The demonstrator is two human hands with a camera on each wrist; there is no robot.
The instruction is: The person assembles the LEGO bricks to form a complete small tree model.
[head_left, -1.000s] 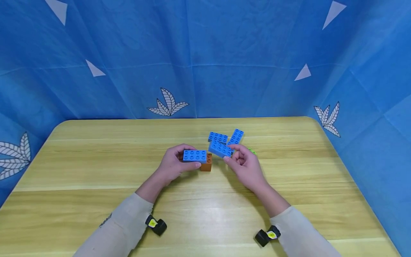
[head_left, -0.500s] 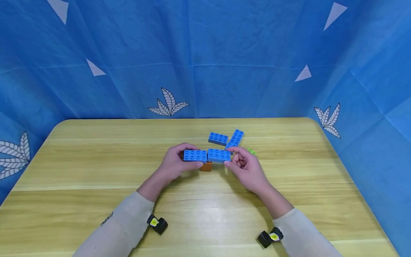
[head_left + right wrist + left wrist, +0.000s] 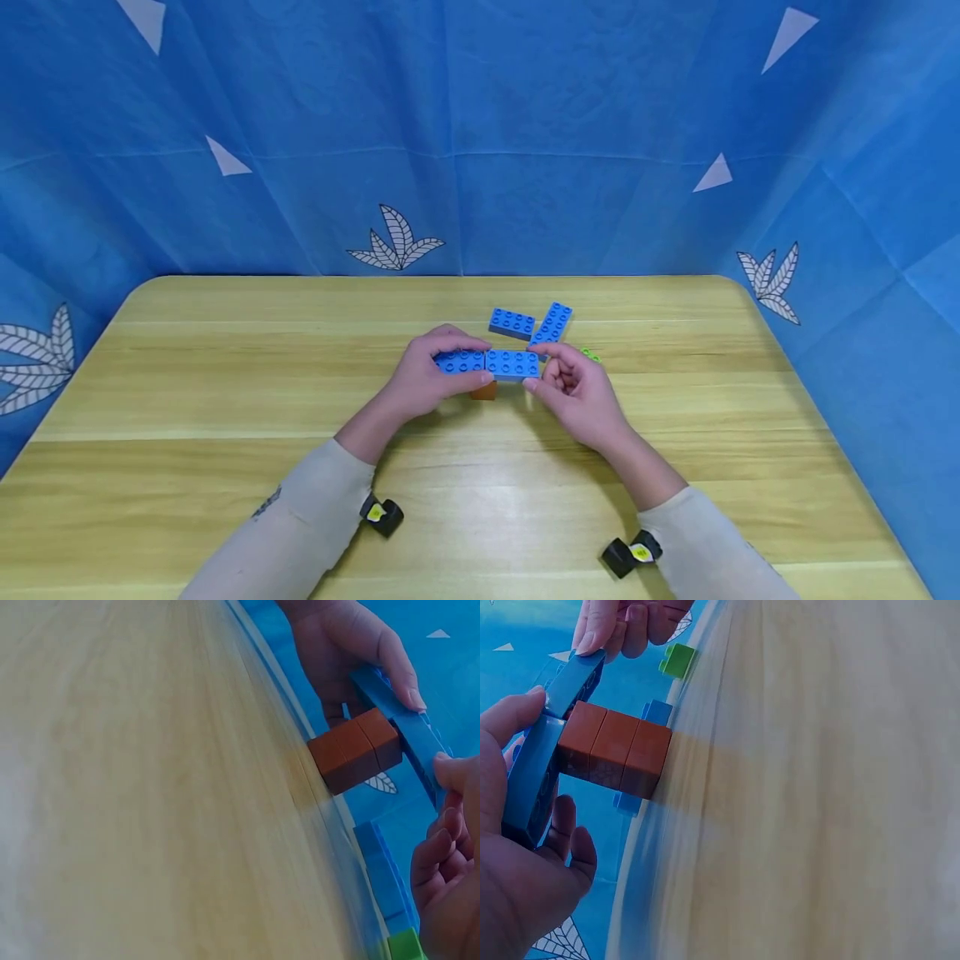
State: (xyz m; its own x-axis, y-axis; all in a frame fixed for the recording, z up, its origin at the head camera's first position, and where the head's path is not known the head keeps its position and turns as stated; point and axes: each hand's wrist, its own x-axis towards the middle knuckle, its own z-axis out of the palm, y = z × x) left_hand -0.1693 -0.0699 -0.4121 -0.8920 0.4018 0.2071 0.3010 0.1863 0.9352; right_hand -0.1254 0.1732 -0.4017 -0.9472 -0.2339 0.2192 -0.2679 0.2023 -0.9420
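Two blue eight-stud building bricks lie end to end over a stack of brown bricks (image 3: 615,746), which stands on the table. My left hand (image 3: 422,381) holds the left blue brick (image 3: 461,362) with thumb in front and fingers behind, thumb tip at the seam between the two. Part of that brick is hidden by the hand. My right hand (image 3: 585,396) pinches the outer end of the right blue brick (image 3: 512,365) between thumb and index finger, its other fingers curled. In the right wrist view the brown stack (image 3: 356,750) shows beneath both bricks.
Behind the stack lie two more blue bricks, a crosswise one (image 3: 512,323) and a slanted one (image 3: 552,322). A small green brick (image 3: 590,355) sits behind my right hand. The wooden table (image 3: 262,358) ends at a blue cloth backdrop (image 3: 570,208).
The right hand has lowered the right blue brick and turned it straight, in line with the left one. The left hand has shifted right along its brick to the seam.
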